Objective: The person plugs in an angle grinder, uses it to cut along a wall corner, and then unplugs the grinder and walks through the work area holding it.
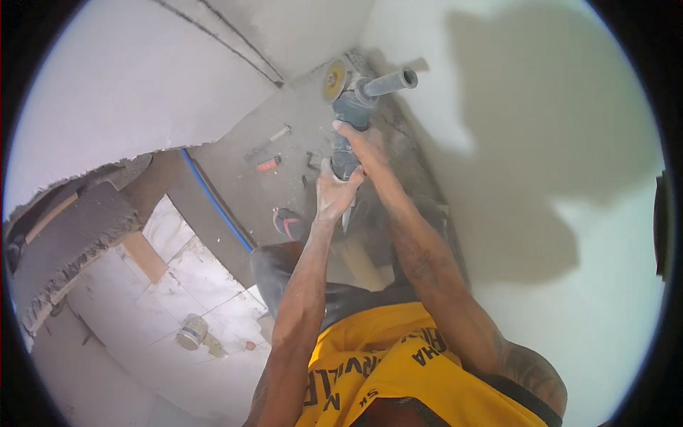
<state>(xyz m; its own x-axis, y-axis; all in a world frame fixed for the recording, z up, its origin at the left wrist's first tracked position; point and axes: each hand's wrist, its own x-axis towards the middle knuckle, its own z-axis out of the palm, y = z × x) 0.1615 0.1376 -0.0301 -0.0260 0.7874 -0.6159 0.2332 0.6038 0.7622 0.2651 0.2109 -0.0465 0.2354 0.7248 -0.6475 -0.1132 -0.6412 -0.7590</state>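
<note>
Both of my hands hold an angle grinder (353, 110), which is dark with a dusty body. My left hand (337, 192) is closed around its rear end. Further forward, my right hand (365, 146) wraps the body just behind the head. A yellowish round disc (333, 82) sits on the left side of the head, and a grey side handle (388, 83) sticks out to the right with no hand on it. The disc is near the corner by the wall; whether it touches anything I cannot tell.
At upper left, a white wall (128, 78) bears two dark grooves. A blue pipe (217, 203) runs along the dusty floor. Nearby lie an orange-red object (268, 164) and a light-handled tool (279, 133). A container (191, 332) stands on white tiles (160, 306). A pale wall (612, 334) rises at right.
</note>
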